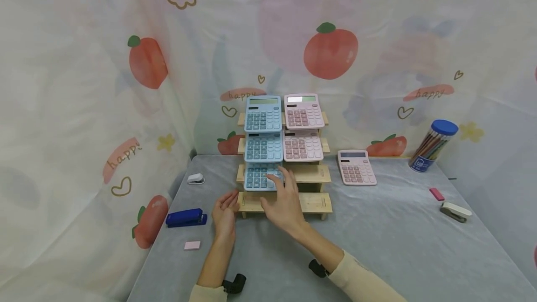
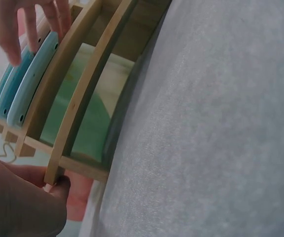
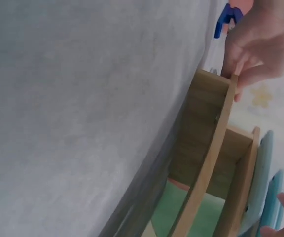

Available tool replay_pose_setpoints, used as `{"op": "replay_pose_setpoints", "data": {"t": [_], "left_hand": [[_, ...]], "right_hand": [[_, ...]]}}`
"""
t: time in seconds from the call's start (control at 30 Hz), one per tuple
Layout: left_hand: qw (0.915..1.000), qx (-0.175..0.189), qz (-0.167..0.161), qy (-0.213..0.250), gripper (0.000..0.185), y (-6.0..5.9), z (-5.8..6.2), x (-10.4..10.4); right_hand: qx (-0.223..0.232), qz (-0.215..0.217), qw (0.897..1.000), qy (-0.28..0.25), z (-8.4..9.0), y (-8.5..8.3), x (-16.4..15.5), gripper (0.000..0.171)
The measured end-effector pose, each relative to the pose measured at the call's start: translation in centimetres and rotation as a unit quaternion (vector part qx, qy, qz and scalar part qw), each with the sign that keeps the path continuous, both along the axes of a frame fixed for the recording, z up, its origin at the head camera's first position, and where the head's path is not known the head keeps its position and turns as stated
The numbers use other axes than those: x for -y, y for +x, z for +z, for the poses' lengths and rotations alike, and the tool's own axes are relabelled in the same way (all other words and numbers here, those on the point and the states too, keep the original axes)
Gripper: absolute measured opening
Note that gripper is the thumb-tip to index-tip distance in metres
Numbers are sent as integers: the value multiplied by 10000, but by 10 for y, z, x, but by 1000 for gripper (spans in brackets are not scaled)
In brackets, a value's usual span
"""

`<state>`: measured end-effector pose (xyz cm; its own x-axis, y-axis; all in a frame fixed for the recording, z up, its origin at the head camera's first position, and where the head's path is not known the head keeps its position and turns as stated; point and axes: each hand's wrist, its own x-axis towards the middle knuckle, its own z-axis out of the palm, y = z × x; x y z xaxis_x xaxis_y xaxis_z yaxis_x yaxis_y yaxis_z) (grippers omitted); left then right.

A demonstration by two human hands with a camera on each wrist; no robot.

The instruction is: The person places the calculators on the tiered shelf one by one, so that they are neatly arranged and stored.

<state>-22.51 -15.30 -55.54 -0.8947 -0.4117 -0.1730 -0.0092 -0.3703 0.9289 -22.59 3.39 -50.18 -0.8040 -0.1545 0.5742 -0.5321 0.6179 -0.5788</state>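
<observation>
wooden stepped display rack (image 1: 310, 202) stands mid-table on a grey cloth (image 1: 377, 246). five calculators on it: blue ones on the left of the top, second and third steps, pink ones on the right of the top two steps. right half of the third step and the whole bottom step are bare wood.

right hand (image 1: 284, 202) reaches over the bottom step, fingers spread and nearly straight, fingertips on the keys and lower right edge of the lowest blue calculator (image 1: 262, 176). not wrapped round it; reads as a released hand touching or nudging. left wrist view shows those fingertips (image 2: 14, 37) resting on the calculator's thin edge.

left hand (image 1: 225, 213) is at the rack's left end, thumb and fingers pinching the end of the bottom slat (image 2: 58, 170), apparently steadying it.

handling, as judged: the calculator looks like a light, rigid plastic slab, smooth shell, likely to slide down the tilted step if let go. best taken by its two long side edges, thumb against fingers, clear of keys and display. the rack looks light too, so it could shift under a push.

also on the table: sixth calculator, pink (image 1: 356, 167), right of the rack; blue stapler (image 1: 186, 217); pencil tub (image 1: 432, 146).
</observation>
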Motion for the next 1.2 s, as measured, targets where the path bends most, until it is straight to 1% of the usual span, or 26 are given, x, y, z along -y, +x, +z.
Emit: {"op": "replay_pose_setpoints", "data": {"t": [0.2, 0.33, 0.47, 0.67, 0.83, 0.97, 1.1, 1.2], "left_hand": [[10000, 43, 14, 37, 53, -1, 1, 0], [10000, 32, -17, 27, 53, 0, 3, 0], [10000, -12, -67, 45, 53, 1, 2, 0], [10000, -4, -81, 12, 54, 1, 0, -1], [10000, 7, -23, 25, 55, 3, 3, -1], [10000, 16, -27, 42, 54, 4, 6, 0], [10000, 27, -61, 47, 55, 4, 6, -1], [9999, 52, -91, 40, 56, 3, 5, -1]], "right_hand": [[-263, -128, 9993, -245, 5, 1, -27, 59], [-378, -346, 9979, -402, 9, -1, -50, 57], [-470, -488, 9963, -530, 10, -4, -77, 55], [-552, -616, 9956, -432, 8, -11, -121, 54], [-512, -682, 9962, -192, 8, -21, -155, 50], [-335, -901, 9953, 80, 6, -35, -181, 49], [134, -1150, 9922, 453, -1, -50, -207, 56], [527, -1305, 9866, 829, -8, -63, -223, 62]]}}
